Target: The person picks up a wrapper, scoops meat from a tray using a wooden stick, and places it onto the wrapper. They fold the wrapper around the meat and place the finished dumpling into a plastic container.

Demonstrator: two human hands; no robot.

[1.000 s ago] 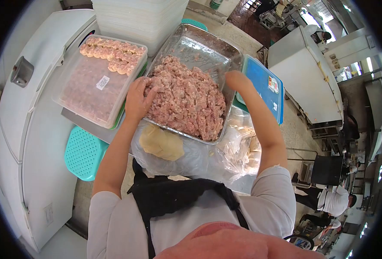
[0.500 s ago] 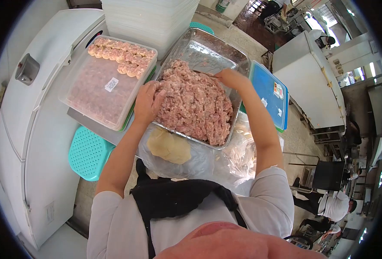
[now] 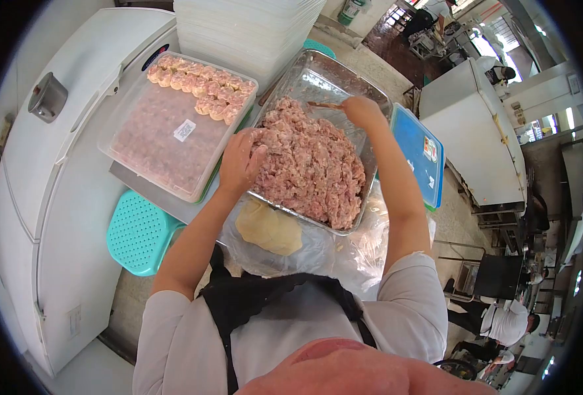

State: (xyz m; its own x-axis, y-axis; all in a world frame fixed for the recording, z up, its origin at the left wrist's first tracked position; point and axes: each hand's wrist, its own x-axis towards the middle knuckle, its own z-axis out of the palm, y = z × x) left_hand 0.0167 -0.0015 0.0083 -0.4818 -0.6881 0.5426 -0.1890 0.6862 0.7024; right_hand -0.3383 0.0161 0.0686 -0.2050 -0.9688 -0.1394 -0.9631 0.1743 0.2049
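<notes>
A deep metal tray (image 3: 375, 187) holds a large heap of raw minced meat (image 3: 314, 164). At its upper right, my right hand (image 3: 362, 112) is closed around a thin brown wooden spatula (image 3: 325, 105), whose tip points left just above the heap. My left hand (image 3: 240, 158) is at the tray's left edge, beside the meat, with curled fingers; what lies in them, if anything, is hidden. Below the tray, a stack of pale round dough wrappers (image 3: 268, 229) rests on clear plastic (image 3: 304, 253).
Left of the tray stands a clear lidded box (image 3: 146, 141) with rows of filled dumplings (image 3: 202, 85) on top. Behind it rises a stack of white trays (image 3: 238, 33). A blue-lidded box (image 3: 416, 158) is at the right, a turquoise stool (image 3: 140, 230) at lower left. Other people work farther right.
My right hand and the spatula have risen from the meat's top edge, so more of the spatula shows. My left hand remains at the tray's left edge. The whole view has shifted slightly.
</notes>
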